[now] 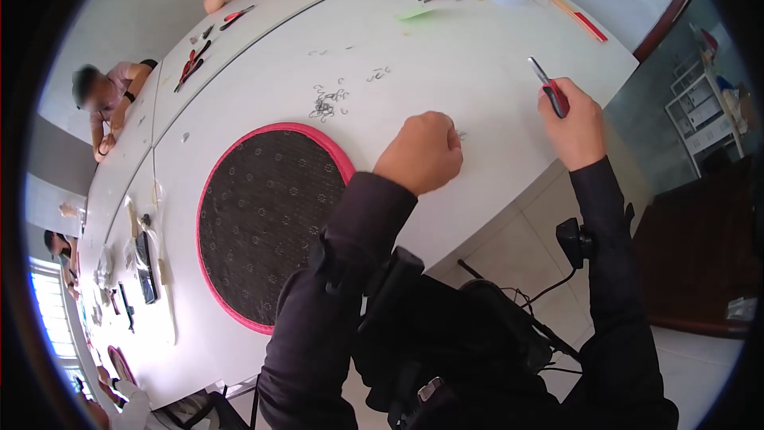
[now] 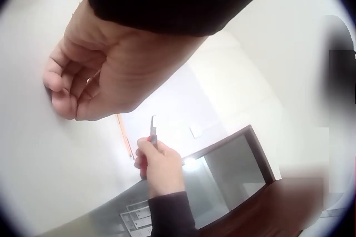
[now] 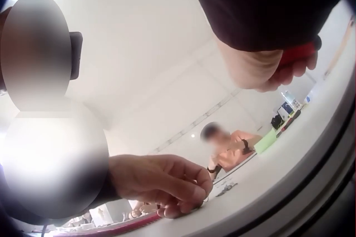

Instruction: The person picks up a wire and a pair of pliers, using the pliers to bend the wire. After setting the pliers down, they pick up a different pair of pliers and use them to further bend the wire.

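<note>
As my left hand [image 1: 420, 151] hovers low at the white tabletop [image 1: 493, 72], fingers curled and thumb drawn in, my right hand [image 1: 574, 127] wraps its fingers around red-and-black-handled metal pliers [image 1: 557, 99], raised near the right corner. I cannot tell whether my left fingertips pinch anything; a few small, curved grey wire pieces [image 1: 461, 135] lie right beside them. The step in hand appears to be taking up one piece for the pliers; the next move probably calls for a firm fingertip pinch, then bringing metal nose and wire together. The tabletop's near edge slants below my left hand, my right wrist reaching in across it, and open room lies between the two. Farther in sits a loose heap of grey wire bits [image 1: 326, 102]. A round, dark patterned fabric pad with a red rim [image 1: 267, 215], partly under my left forearm, crowds that side; toward the far edge lies a translucent green sheet [image 1: 414, 13].
</note>
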A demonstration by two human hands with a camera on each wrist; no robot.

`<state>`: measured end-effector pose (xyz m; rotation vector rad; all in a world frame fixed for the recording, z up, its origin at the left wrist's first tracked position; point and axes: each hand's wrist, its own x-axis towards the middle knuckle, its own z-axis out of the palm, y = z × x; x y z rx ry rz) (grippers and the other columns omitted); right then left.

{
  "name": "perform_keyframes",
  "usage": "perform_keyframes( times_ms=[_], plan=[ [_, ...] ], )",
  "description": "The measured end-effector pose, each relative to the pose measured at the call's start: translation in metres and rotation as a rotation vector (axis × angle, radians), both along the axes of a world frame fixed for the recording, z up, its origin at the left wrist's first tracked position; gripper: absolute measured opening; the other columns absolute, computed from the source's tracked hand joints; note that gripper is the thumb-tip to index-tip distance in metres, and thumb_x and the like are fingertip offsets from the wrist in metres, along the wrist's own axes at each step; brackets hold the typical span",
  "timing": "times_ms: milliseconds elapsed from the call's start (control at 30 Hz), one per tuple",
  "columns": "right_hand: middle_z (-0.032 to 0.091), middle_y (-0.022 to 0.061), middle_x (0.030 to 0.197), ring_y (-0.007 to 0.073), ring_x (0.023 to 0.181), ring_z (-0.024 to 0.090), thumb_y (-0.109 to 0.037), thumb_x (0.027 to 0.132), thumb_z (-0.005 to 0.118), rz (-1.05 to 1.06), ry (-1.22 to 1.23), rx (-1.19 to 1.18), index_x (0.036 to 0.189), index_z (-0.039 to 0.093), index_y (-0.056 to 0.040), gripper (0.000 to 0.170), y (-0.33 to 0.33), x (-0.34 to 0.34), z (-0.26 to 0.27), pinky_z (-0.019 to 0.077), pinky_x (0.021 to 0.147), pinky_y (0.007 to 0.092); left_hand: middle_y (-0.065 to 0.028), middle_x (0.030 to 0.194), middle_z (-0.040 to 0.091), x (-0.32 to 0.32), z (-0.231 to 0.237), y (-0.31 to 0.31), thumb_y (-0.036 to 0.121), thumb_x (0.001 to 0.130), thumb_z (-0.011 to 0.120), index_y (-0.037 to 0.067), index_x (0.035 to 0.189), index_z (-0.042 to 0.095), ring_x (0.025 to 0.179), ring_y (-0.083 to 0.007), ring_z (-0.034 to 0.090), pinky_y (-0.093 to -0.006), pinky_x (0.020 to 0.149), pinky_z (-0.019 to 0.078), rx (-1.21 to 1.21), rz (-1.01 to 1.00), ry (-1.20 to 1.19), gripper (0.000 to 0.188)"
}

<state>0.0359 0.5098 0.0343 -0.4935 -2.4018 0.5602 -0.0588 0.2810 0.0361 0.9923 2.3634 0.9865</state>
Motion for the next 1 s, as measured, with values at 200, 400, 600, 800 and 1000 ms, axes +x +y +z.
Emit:
perform_keyframes(
  times_ms=[200, 400, 600, 800, 1000],
  plan=[
    [0.065, 0.0165, 0.076, 0.0374, 0.075, 0.065, -0.022, 0.088, 0.065, -0.011, -0.11, -0.002, 0.095, 0.065, -0.0033, 0.019, 0.006, -0.011, -0.006, 0.0515, 0.071, 0.0436, -0.0098, 0.068, 0.067, -0.007, 0.006, 0.003, 0.012, 0.085, 0.065, -0.004, 0.088, 0.067, 0.06, -0.0169, 0.067, -0.0298, 0.058, 0.0525, -0.026, 0.004, -0.037, 0.016],
    [0.065, 0.0158, 0.075, 0.0371, 0.075, 0.065, -0.022, 0.088, 0.064, -0.018, -0.179, -0.013, 0.096, 0.066, -0.0042, 0.019, 0.009, -0.018, -0.009, 0.0515, 0.071, 0.044, -0.0093, 0.073, 0.066, -0.012, 0.004, -0.02, 0.011, 0.085, 0.067, -0.001, 0.093, 0.067, 0.063, -0.0149, 0.063, -0.0298, 0.06, 0.0507, 0.109, 0.085, 0.033, 0.015],
    [0.066, 0.0148, 0.076, 0.0365, 0.076, 0.066, -0.023, 0.088, 0.064, -0.029, -0.215, -0.019, 0.097, 0.067, -0.0046, 0.02, 0.01, -0.025, -0.009, 0.0518, 0.072, 0.0443, -0.0189, 0.095, 0.06, 0.004, -0.009, -0.013, 0.005, 0.08, 0.073, 0.003, 0.102, 0.067, 0.089, -0.0338, 0.063, -0.0409, 0.081, 0.0522, 0.23, 0.027, 0.23, 0.023],
    [0.067, 0.016, 0.078, 0.0372, 0.079, 0.066, -0.025, 0.088, 0.064, -0.023, -0.232, 0.022, 0.097, 0.067, -0.0038, 0.023, 0.018, -0.034, -0.011, 0.0523, 0.074, 0.0448, -0.0195, 0.105, 0.055, 0.009, -0.028, 0.008, 0.005, 0.077, 0.075, 0.003, 0.106, 0.064, 0.102, -0.0364, 0.057, -0.0431, 0.087, 0.0507, 0.316, 0.061, 0.309, 0.031],
    [0.071, 0.0176, 0.085, 0.0368, 0.083, 0.068, -0.035, 0.088, 0.065, -0.03, -0.249, -0.009, 0.098, 0.069, -0.0013, 0.035, 0.031, -0.034, 0.007, 0.0533, 0.079, 0.0426, -0.0187, 0.102, 0.056, 0.005, -0.037, 0.016, 0.012, 0.081, 0.076, 0.003, 0.108, 0.063, 0.094, -0.0324, 0.059, -0.0409, 0.082, 0.0509, 0.307, 0.213, 0.439, 0.031]
  ],
)
